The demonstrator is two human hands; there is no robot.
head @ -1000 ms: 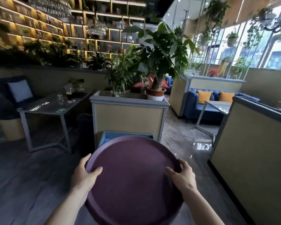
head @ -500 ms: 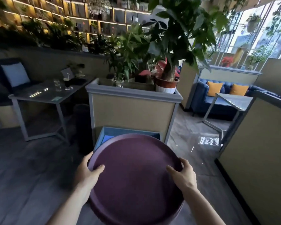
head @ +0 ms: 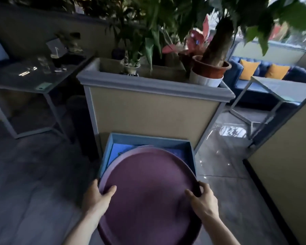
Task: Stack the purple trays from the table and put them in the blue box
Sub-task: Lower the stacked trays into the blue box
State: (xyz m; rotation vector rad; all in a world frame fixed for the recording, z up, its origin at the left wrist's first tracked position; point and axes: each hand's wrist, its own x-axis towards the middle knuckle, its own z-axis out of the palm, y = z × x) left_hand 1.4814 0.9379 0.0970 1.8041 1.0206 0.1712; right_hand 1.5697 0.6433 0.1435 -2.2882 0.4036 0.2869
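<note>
I hold a round purple tray [head: 148,188], or a stack of them, flat in front of me; how many there are I cannot tell. My left hand [head: 97,197] grips its left rim, thumb on top. My right hand [head: 204,198] grips the right rim the same way. The blue box [head: 148,138] stands open on the floor just beyond and below the tray, against a planter. The tray's far edge overlaps the box opening and hides most of its blue inside.
A tall beige planter [head: 154,103] with potted plants rises right behind the box. To the left stands a grey table [head: 25,80] with glasses. A beige partition wall [head: 290,165] is on the right, and a glass table [head: 281,91] with a blue sofa lies beyond.
I have come closer to the planter and the view has tilted down. The blue box now shows much larger, and the tray's far edge reaches over its opening. Both hands keep their grip.
</note>
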